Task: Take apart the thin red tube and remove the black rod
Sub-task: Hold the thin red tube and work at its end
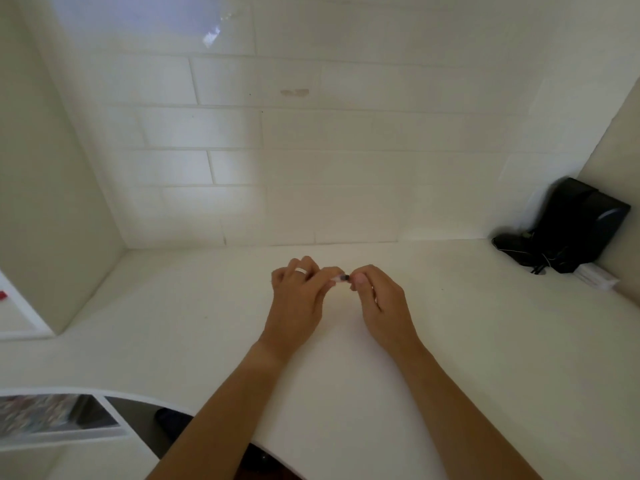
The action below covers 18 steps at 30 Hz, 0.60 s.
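Observation:
Both my hands are held together over the white table (450, 341), a little above its middle. My left hand (298, 299), with a ring on one finger, pinches a thin pale reddish tube (336, 279) at its left end. My right hand (377, 299) pinches the other end, where a short dark piece, the black rod (344, 278), shows between the fingertips. Most of the tube is hidden by my fingers. The tube lies roughly level from left to right.
A black device with cables (568, 226) stands in the back right corner against the tiled wall (311, 150). A white box (594, 275) lies beside it. A white partition (52, 202) rises on the left. The table's curved front edge (138, 396) runs at lower left.

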{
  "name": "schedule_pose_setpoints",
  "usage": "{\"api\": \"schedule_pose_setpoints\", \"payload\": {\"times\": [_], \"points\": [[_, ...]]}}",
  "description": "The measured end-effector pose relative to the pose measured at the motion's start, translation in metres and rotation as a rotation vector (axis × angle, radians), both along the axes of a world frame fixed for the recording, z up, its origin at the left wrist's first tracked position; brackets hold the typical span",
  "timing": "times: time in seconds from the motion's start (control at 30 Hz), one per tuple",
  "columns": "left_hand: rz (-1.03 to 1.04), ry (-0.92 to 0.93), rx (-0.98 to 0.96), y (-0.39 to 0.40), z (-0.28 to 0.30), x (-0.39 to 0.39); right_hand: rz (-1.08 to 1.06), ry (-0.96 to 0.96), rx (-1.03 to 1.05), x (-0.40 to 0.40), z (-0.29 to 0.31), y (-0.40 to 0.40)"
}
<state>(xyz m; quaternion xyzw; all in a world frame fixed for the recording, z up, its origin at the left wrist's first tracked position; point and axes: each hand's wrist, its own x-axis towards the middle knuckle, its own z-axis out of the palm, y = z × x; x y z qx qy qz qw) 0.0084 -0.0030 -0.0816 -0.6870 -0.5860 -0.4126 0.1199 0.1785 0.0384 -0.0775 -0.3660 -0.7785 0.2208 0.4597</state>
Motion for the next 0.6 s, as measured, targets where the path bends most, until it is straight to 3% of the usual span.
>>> {"api": "schedule_pose_setpoints", "payload": {"times": [0.1,0.33,0.6], "points": [[-0.03,0.093,0.002,0.003,-0.006,0.007,0.019,-0.028,-0.011,-0.001,-0.001,0.0],[-0.056,0.025,0.046,0.004,-0.005,0.003,-0.06,-0.073,-0.014,-0.001,-0.004,0.003],[-0.066,-0.035,-0.085,0.004,-0.009,0.005,-0.057,-0.177,0.013,-0.002,-0.008,0.01]]}}
